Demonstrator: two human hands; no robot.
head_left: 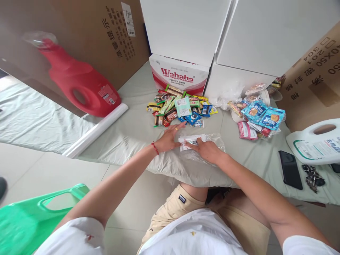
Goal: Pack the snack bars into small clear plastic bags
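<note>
**Left hand (168, 139) and right hand (209, 150) sitting at white packet (200, 136)**

Packet is lying flat on the pale cloth (138, 120), near side, centre. Hands are sitting close; can't tell if fingertips are touching. Left is spreading its fingers at the packet's left end. Right is resting fingers on top; can't tell if they're pinching. Clear plastic bag (219, 141) is lying around the right hand. Snack pile (166, 106) is sitting just beyond, before the Wahaha box (180, 76). Blue snack packs (272, 118) are lying right; phone (290, 170) and keys (313, 179) near right.
</note>
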